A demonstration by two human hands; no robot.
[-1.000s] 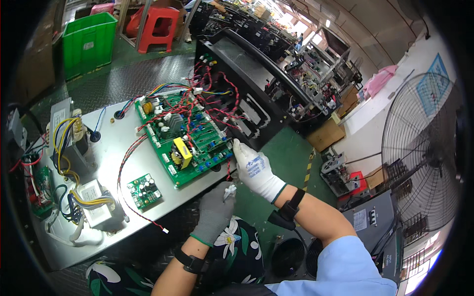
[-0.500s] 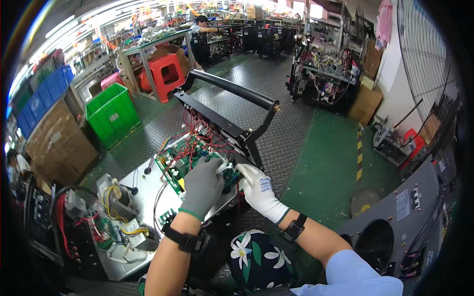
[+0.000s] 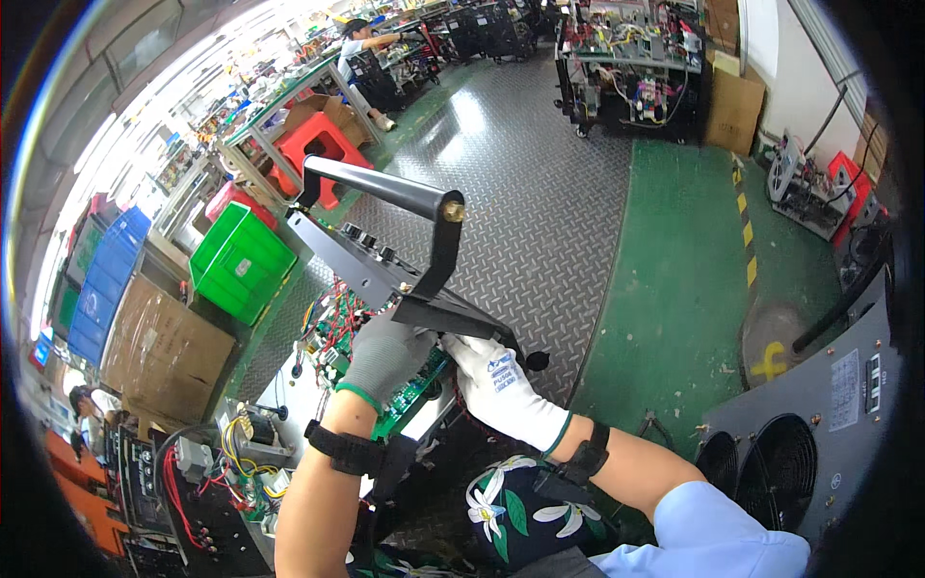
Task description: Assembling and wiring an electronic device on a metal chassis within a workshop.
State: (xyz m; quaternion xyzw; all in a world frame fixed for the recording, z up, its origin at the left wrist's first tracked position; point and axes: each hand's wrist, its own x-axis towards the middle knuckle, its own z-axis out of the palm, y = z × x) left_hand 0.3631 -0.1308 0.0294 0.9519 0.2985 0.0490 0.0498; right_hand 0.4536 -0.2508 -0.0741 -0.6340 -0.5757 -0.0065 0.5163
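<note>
My left hand, in a grey glove, is bent over the green circuit board, fingers curled at the lower edge of a black metal panel. My right hand, in a white glove, is closed just right of it beneath the same panel edge. The fingertips are partly hidden, as is whatever they pinch. A thick black bar handle rises from the panel. Red and black wires run between panel and board.
Left of the board are a transformer with yellow wires and a black panel with red cables. A green crate, cardboard box and red stool stand beyond. A grey fan housing is at right.
The view has shifted and turned. The black panel with its handle now sits tilted differently, showing knobs on its face. Both hands are now closer under its lower edge.
</note>
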